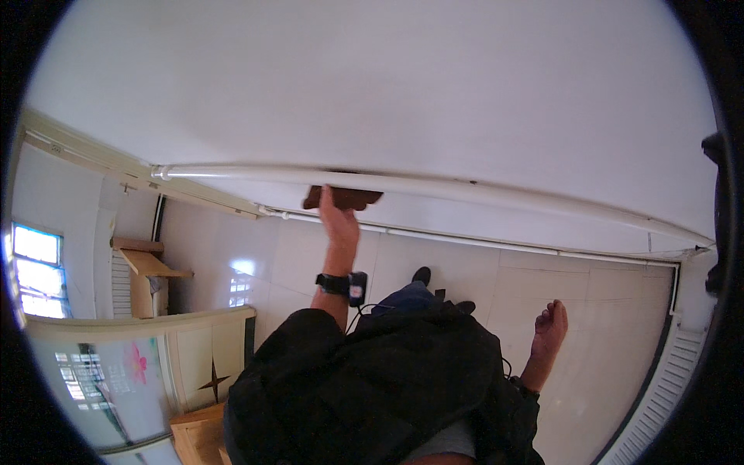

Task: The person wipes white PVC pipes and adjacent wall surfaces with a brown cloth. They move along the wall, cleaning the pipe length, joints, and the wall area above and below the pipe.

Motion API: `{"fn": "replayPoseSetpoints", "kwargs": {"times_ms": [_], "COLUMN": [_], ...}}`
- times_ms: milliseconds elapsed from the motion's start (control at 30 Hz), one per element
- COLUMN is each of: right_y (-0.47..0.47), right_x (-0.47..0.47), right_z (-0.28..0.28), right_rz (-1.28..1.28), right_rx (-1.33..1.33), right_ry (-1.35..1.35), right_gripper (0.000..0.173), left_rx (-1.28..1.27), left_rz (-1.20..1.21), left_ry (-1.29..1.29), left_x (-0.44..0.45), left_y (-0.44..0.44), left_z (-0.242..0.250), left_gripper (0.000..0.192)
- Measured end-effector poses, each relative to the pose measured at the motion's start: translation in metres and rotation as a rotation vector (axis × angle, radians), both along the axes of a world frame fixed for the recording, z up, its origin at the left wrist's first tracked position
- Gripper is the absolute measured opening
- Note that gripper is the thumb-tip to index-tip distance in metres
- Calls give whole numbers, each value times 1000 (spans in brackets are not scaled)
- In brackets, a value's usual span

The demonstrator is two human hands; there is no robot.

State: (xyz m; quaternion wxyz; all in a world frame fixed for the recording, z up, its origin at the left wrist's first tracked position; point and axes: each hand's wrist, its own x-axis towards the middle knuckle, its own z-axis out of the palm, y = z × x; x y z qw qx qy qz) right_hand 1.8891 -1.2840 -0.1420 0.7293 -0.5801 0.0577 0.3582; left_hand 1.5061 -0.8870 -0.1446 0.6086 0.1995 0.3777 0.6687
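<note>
My left hand [338, 221] grips a dark brown cloth [351, 199], which appears folded. It is held up at a white pipe [430, 183] that runs across a white wall [378, 87]. Part of the cloth lies behind the pipe, and a dark edge of it shows above. The thumb points up along the front of the cloth. My right hand [549, 331] hangs low at my right side, over the tiled floor, its fingers loosely curled with nothing visible in them.
A thinner white pipe [465, 239] follows the wall's foot. A white radiator [657, 401] stands at right. On the left are a door frame [87, 148], a door panel with glass [110, 383], wooden furniture [200, 433] and a window [39, 270].
</note>
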Motion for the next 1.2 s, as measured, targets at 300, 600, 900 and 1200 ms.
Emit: {"fn": "replayPoseSetpoints", "kwargs": {"times_ms": [300,600,900,1200], "right_y": [5,-21,-55,-68], "right_x": [-6,-12,-14,-4], "right_z": [6,-1,-14,-16], "right_rz": [3,-46,-157,-177], "right_rx": [-56,-115,-102,-38], "right_ry": [-21,-10,29,27], "right_gripper": [20,19,19,17], "left_rx": [-226,135,-9,-69], "left_rz": [-413,229,231,-234], "left_ry": [-398,325,120,-136], "left_x": [58,-132,-115,77], "left_y": [-40,63,72,-33], "left_z": [-4,3,23,19], "left_gripper": [19,40,55,43]}}
